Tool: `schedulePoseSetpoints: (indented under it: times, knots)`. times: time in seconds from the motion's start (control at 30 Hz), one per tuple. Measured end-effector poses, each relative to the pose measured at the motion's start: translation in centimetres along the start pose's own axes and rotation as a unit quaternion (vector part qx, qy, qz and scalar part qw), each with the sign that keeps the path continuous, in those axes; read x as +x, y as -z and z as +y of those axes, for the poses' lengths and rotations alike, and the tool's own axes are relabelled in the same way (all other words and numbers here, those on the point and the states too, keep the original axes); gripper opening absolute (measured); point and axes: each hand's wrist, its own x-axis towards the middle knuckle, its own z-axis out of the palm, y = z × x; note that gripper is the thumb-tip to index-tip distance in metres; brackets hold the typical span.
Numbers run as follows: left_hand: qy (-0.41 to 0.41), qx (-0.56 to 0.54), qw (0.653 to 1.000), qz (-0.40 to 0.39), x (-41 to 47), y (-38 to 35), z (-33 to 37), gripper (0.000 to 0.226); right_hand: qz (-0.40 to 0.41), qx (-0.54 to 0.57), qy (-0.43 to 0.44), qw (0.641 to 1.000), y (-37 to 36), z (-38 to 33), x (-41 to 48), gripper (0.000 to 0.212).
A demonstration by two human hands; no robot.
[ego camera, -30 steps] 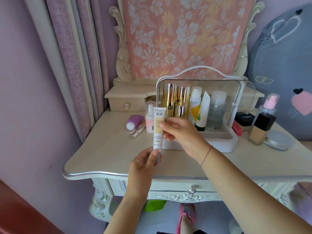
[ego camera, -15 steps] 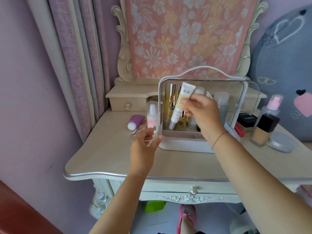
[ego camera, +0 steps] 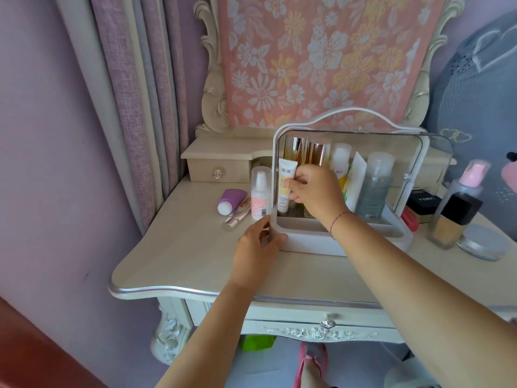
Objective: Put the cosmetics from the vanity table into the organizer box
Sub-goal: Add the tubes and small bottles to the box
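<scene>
A white organizer box [ego camera: 307, 242] with a clear lid and curved handle stands on the cream vanity table [ego camera: 195, 256]. Inside it stand gold bottles [ego camera: 313, 152], a white-and-yellow bottle [ego camera: 340, 163], a white tube [ego camera: 356, 180] and a clear bottle [ego camera: 375, 186]. My right hand [ego camera: 316, 191] is inside the box, shut on a cream BB tube [ego camera: 286, 186] standing upright at the box's left end. My left hand [ego camera: 257, 247] rests against the box's front-left corner, fingers apart. A white spray bottle [ego camera: 260, 194], a purple tube [ego camera: 230, 201] and a pink-gold stick [ego camera: 236, 217] lie left of the box.
Right of the box stand a foundation bottle [ego camera: 453, 219], a pink-capped spray bottle [ego camera: 470, 180], a black compact [ego camera: 422, 201], a red item [ego camera: 409, 218] and a round silver lid [ego camera: 481, 242]. A small drawer unit [ego camera: 218, 166] and a cloth-covered mirror sit behind. Curtains hang at left.
My right hand carried the BB tube from in front of the box into its left end and stood it upright. My left hand let go of the tube and moved to the box's corner.
</scene>
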Motion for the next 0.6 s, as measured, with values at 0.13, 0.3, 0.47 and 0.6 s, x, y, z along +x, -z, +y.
schedulePoseSetpoints:
  times: [0.13, 0.3, 0.47, 0.6]
  knots:
    - [0.0, 0.014, 1.0, 0.005, 0.1, -0.1, 0.0, 0.039, -0.01, 0.006, -0.027, 1.0, -0.5, 0.1, -0.3, 0.015]
    - [0.004, 0.029, 1.0, 0.008, 0.1, -0.1, 0.1, 0.034, 0.023, 0.008, -0.046, 0.999, -0.4, 0.1, -0.8, 0.015]
    - [0.004, 0.03, 1.0, 0.009, 0.0, -0.1, 0.1, 0.038, 0.049, 0.013, -0.051, 0.997, -0.5, 0.1, -1.3, 0.012]
    - [0.01, 0.026, 0.999, 0.019, 0.1, -0.1, -0.1, 0.041, 0.055, 0.01, -0.055, 0.997, -0.3, 0.3, -1.6, 0.015]
